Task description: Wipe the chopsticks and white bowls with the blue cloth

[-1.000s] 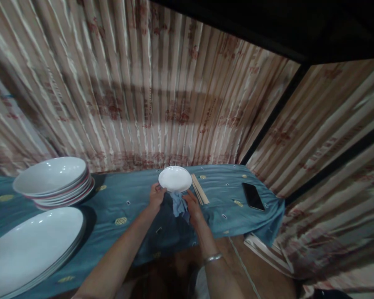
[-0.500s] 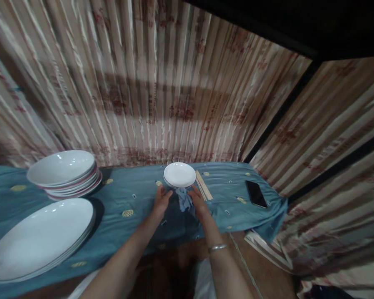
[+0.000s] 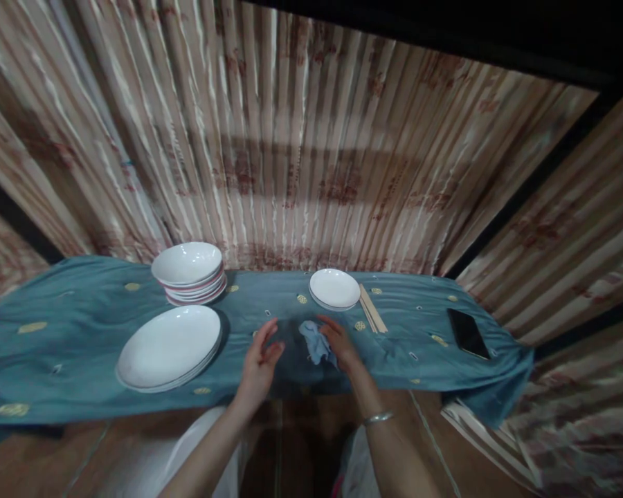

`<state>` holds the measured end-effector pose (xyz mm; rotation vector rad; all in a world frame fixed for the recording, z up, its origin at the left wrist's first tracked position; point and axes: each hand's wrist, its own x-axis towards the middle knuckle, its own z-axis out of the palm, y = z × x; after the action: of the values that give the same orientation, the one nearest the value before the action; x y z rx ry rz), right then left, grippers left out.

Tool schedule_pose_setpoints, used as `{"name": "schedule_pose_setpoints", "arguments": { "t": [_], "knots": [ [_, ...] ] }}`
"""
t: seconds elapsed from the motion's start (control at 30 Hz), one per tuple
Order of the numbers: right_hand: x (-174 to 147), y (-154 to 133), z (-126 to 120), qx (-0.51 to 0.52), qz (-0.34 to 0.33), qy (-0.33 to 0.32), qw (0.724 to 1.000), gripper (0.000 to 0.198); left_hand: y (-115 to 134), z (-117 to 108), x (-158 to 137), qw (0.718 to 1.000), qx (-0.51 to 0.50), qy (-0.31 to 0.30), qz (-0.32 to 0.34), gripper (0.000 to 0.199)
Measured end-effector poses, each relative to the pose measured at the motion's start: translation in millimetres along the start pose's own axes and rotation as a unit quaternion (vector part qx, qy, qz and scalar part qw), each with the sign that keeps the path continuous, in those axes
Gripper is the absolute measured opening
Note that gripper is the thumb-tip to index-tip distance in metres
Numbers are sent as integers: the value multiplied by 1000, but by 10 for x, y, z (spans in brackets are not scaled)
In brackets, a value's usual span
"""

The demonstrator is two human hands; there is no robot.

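My right hand (image 3: 338, 340) grips a crumpled light blue cloth (image 3: 316, 342) above the near part of the covered table. Bare and with its fingers apart, my left hand (image 3: 261, 360) hovers to the left of the cloth. Beyond both hands lies a small stack of white plates (image 3: 335, 288), touched by neither. Several pale chopsticks (image 3: 372, 309) rest just right of those plates. Left of my left hand is a stack of large oval white plates (image 3: 170, 346). Behind it stands a pile of white bowls with red rims (image 3: 187, 265).
A blue patterned cloth (image 3: 270, 294) covers the long table, with creases along it. A black phone (image 3: 468, 333) lies near the right end. Pleated curtains (image 3: 301, 138) hang close behind the table. White stool-like furniture (image 3: 194, 443) is below the front edge.
My view has swung left. Both hands have drawn back from the small plates toward me, and my left hand has moved farther from the cloth, which stays in my right hand.
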<state>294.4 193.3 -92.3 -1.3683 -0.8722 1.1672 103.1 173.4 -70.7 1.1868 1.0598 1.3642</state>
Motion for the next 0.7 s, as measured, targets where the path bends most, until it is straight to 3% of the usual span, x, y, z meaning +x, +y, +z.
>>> {"name": "schedule_pose_setpoints", "arguments": {
  "t": [0.07,0.17,0.27,0.37,0.5,0.6,0.7],
  "knots": [
    [-121,-31,236,4,14,-60,998,52,208,-334,-110,995,76,22,66,45],
    [-300,-47,623,17,3,-144,989,46,467,-902,-178,964,192,83,166,44],
    [-416,-37,977,51,13,-205,977,34,531,-1459,-107,917,311,181,173,47],
    [-451,-33,1255,42,22,-228,973,37,386,-1879,27,882,374,252,136,62],
    [-436,-21,1531,1,45,-238,970,63,122,-2107,102,890,359,280,40,87],
    [-420,4,1692,-16,68,-248,966,74,45,-2094,63,900,322,291,-25,94],
    [-408,-1,1802,-20,47,-269,962,74,38,-2062,35,906,301,292,-53,97]
  ]
}}
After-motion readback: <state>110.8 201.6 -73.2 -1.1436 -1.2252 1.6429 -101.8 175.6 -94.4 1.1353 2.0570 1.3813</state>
